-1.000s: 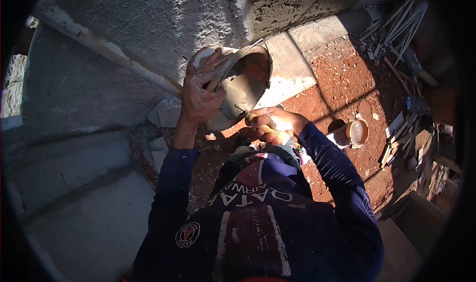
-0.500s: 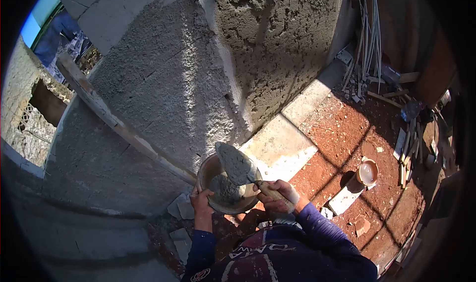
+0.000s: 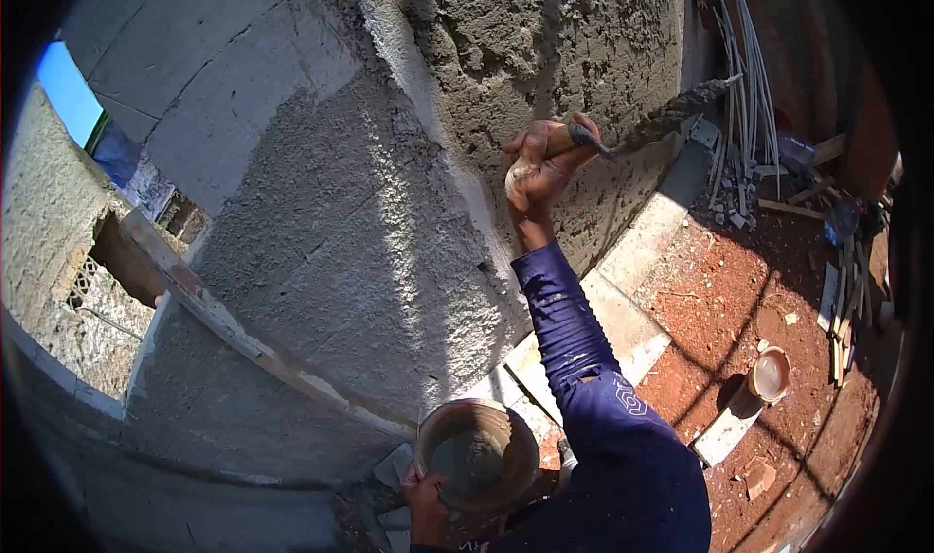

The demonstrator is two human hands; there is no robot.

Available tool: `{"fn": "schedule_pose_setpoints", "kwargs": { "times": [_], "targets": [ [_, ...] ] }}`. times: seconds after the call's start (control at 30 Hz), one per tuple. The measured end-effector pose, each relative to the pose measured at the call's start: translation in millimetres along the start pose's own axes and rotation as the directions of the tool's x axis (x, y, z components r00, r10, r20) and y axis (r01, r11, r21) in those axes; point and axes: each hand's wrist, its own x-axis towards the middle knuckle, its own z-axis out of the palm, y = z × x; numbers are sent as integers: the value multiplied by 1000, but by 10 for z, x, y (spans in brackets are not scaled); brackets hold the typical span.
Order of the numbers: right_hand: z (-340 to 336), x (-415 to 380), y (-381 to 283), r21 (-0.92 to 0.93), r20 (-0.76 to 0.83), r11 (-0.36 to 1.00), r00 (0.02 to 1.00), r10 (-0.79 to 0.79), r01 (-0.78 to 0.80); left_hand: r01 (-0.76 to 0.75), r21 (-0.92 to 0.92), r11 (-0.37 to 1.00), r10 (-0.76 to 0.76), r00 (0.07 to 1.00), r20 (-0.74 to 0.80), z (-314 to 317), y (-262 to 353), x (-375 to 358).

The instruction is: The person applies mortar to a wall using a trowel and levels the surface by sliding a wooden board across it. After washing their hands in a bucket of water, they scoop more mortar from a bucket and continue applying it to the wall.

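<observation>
My right hand (image 3: 541, 169) is raised in front of the wall, closed round the wooden handle of a trowel (image 3: 671, 117). The trowel's blade points to the right, seen nearly edge-on, with grey mortar on it. Behind it, the right part of the wall (image 3: 486, 76) carries dark, rough, wet mortar. Low in the view, my left hand (image 3: 425, 506) grips the rim of a round bowl (image 3: 525, 434). Grey mortar (image 3: 474, 456) lies in the bottom of the bowl.
A long wooden batten (image 3: 229, 321) slants across the paler wall on the left. On the red dirt floor stands a small bucket (image 3: 770, 375) of whitish liquid, beside a pale block (image 3: 725, 439). Wood scraps (image 3: 844, 305) and thin rods (image 3: 749, 57) lie at the right.
My right hand has lifted the trowel from over the bowl up to the wall and turned the blade to the right. The bowl, in my left hand, now appears lower in view.
</observation>
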Motion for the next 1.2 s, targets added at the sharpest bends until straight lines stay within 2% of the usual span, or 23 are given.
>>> {"fn": "schedule_pose_setpoints", "kwargs": {
  "times": [0.03, 0.07, 0.1, 0.13, 0.17, 0.2, 0.23, 0.27, 0.3, 0.4, 0.47, 0.5, 0.57, 0.6, 0.63, 0.67, 0.7, 0.73, 0.8, 0.87, 0.93, 1.07, 1.2],
  "targets": [
    [89, 9, 374, 56, -88, 995, 992, 85, -80, -11, -13, 1000, 10, 999, -38, 13, 70, -20],
    [152, 4, 838, -84, -193, 996, 981, 25, -41, -20, -14, 1000, 19, 999, -43, 24, 157, -37],
    [162, -189, 1137, -362, -190, 898, 963, 193, -251, -10, -13, 1000, 10, 999, -52, 22, 213, -90],
    [176, -379, 1428, -619, -182, 683, 917, 355, -388, 12, -11, 1000, -12, 998, -57, 25, 213, -148],
    [-77, -856, 2211, -805, 523, 456, 816, 246, 379, 24, -7, 1000, -24, 998, -50, 14, 181, -137],
    [166, -761, 703, -612, 479, 767, 681, 553, -192, 15, -15, 1000, -15, 999, -38, -23, 137, -96],
    [28, -1150, 220, -414, 794, 899, 424, 435, -145, 12, -22, 1000, -13, 1000, -28, -63, 93, -77],
    [-47, -1330, -518, -358, 920, 907, 82, 383, -221, 30, -21, 999, -30, 999, -24, 1, 114, -37],
    [-178, -1451, -1013, -315, 949, 910, -93, 301, -271, 59, -59, 997, -59, 998, -5, 109, 183, -23],
    [-864, -1643, -1646, -472, 865, 758, -71, 496, -450, 86, -40, 995, -85, 996, 25, 85, 158, 32],
    [-1463, -1366, -1980, -793, 608, 533, -332, 721, -296, 78, 3, 997, -78, 996, 50, 18, 65, 163],
    [-1630, -1208, -2180, -862, 506, 463, -392, 768, -206, 33, -2, 999, -33, 995, 97, 145, 189, 137],
    [-1856, -1071, -2491, -917, 179, 351, -589, 788, 191, -59, 109, 992, 32, 972, 233, 180, 253, 209],
    [-1982, -1150, -2535, -938, 126, 301, -640, 758, 171, -106, 217, 970, 37, 953, 301, 193, 292, 253],
    [-2108, -1228, -2576, -956, 73, 248, -688, 722, 159, -250, 198, 948, 160, 909, 384, 309, 426, 195],
    [-1993, -1336, -2640, -985, -166, -92, -663, 730, 146, -386, 159, 909, 279, 845, 457, 428, 561, 139],
    [-2125, -1535, -2628, -989, -142, -141, -634, 760, 52, -497, 196, 845, 306, 751, 585, 455, 692, 104],
    [-2366, -1716, -2576, -912, -156, -373, -695, 701, -171, -615, 201, 763, 327, 635, 700, 467, 783, 77],
    [-2178, -1906, -2705, -745, -131, -583, -786, 604, -323, -672, 159, 724, 354, 559, 750, 545, 910, -30],
    [-2120, -2253, -2946, -676, -5, -606, -820, 573, -420, -725, 127, 677, 368, 483, 795, 513, 940, -98],
    [-2028, -2390, -3204, -493, 199, -677, -829, 523, -546, -454, 74, 888, 287, 672, 683, 450, 879, -103],
    [-2294, -2495, -3462, -253, 366, -734, -765, 530, -630, -434, 12, 901, 355, 753, 553, 102, 722, -20],
    [-2109, -2797, -3376, -67, 445, -778, -716, 537, -625, -192, -32, 981, 187, 886, 425, -253, 435, 123]
  ]
}}
